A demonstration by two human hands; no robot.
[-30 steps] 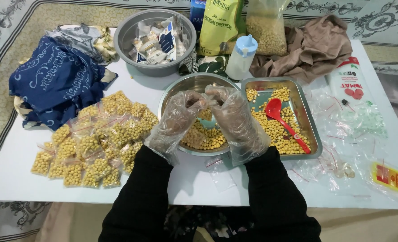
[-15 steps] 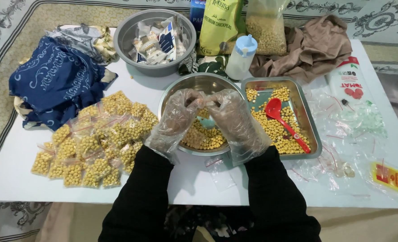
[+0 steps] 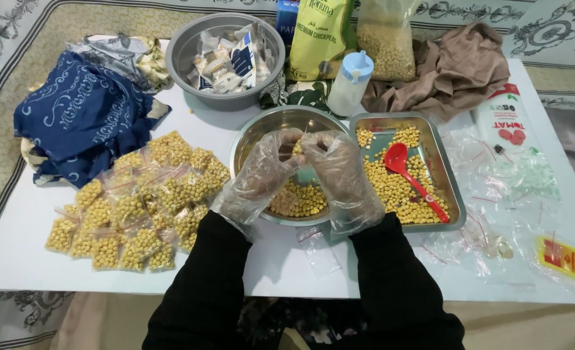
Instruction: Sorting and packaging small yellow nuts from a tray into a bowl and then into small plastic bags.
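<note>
Two gloved hands meet over the round steel bowl (image 3: 248,139) of chickpeas on the counter (image 3: 287,259). Left hand (image 3: 261,172): fingers (image 3: 286,138) curled in, tips pinched together on a small clear bag (image 3: 298,148) partly filled with chickpeas. Right hand (image 3: 342,172): fingers (image 3: 314,141) bent likewise, tips closed on the same bag; fingertips of both hands nearly touch. Just right of the bowl stands a rectangular steel tray (image 3: 452,194) holding a red spoon (image 3: 407,172). Filled bags (image 3: 138,204) lie piled at left.

Blue cloth (image 3: 80,116), grey basin of sachets (image 3: 190,45), brown cloth (image 3: 456,71).
</note>
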